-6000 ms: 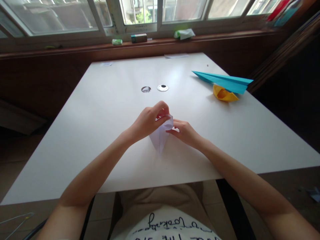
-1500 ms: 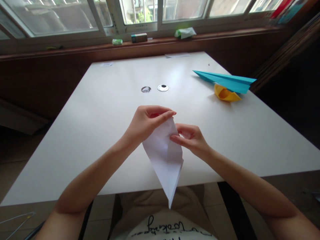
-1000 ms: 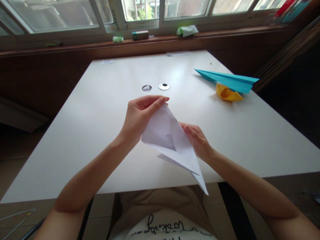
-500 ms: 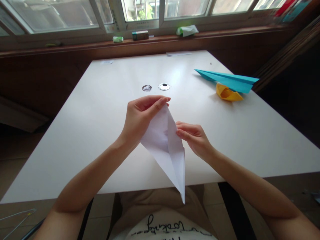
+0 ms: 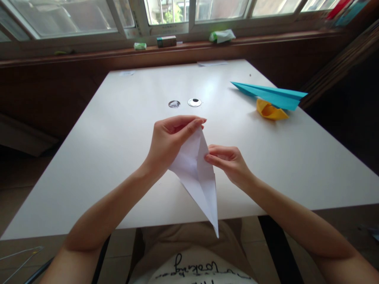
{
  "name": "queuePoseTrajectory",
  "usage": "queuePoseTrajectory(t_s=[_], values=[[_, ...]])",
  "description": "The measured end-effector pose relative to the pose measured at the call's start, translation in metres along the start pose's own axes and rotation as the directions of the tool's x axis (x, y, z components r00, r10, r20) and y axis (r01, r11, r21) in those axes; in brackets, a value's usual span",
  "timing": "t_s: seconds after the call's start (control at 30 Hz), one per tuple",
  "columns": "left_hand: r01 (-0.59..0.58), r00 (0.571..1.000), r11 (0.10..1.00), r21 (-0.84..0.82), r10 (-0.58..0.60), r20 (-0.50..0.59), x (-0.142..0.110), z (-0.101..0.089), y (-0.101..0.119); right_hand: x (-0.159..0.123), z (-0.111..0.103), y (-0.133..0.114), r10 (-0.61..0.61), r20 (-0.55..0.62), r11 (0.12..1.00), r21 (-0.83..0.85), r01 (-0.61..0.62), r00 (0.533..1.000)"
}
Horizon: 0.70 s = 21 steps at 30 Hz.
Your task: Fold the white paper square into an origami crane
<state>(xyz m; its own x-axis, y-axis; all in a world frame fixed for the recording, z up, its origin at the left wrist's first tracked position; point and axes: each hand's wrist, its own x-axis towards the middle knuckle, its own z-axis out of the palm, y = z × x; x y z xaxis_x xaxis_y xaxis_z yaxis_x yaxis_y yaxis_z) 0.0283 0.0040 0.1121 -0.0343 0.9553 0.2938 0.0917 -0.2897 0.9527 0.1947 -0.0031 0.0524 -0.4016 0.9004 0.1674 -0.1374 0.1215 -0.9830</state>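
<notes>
"Where is the paper?"

"The white folded paper (image 5: 194, 163) is held in the 2 hands, over the near middle of the surface (image 5: 89, 177). Its narrow point aims at the person and, in this view, reaches past the near edge, above the lap."

"And the grip?"

"The left hand (image 5: 171, 140) is curled, thumb laid against fingers, on the paper's top corner. The right hand (image 5: 229, 161) pinches the paper's right side, its other fingers loosely bent."

"What sits around them?"

"Just beyond the left hand, 2 round fittings side by side: a left fitting (image 5: 174, 104) and a right fitting (image 5: 194, 102). Farther right lies a blue paper plane (image 5: 272, 96), a yellow paper boat (image 5: 269, 111) at its near side; I can't tell if they touch. A flat white sheet (image 5: 212, 63) lies at the far edge. Behind it, the window sill (image 5: 257, 41) carries a small box (image 5: 166, 41) and a green-and-white packet (image 5: 222, 36)."

"What blocks the way?"

"Boat and plane, between the right hand and the far right. The plane's tail crosses the right edge in this view."

"Room?"

"A broad white stretch from the left forearm (image 5: 115, 197) to the left edge, another from the right hand to the right edge, nearer than the boat."
</notes>
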Motion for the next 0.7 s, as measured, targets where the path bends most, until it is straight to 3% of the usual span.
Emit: queuePoseTrajectory(t_s=[0.4, 0.7], values=[[-0.013, 1.000, 1.000, 0.005, 0.013, 0.025, -0.0005, 0.0007, -0.0014, -0.0003, 0.0035, -0.0053, 0.028, -0.068, 0.992, -0.124, -0.037, 0.997], [-0.019, 0.996, 1.000, 0.024, 0.017, 0.085, 0.0009, -0.0015, -0.0028, 0.0003, 0.0052, -0.0063, 0.113, -0.119, 0.980, -0.150, -0.130, 0.986]])
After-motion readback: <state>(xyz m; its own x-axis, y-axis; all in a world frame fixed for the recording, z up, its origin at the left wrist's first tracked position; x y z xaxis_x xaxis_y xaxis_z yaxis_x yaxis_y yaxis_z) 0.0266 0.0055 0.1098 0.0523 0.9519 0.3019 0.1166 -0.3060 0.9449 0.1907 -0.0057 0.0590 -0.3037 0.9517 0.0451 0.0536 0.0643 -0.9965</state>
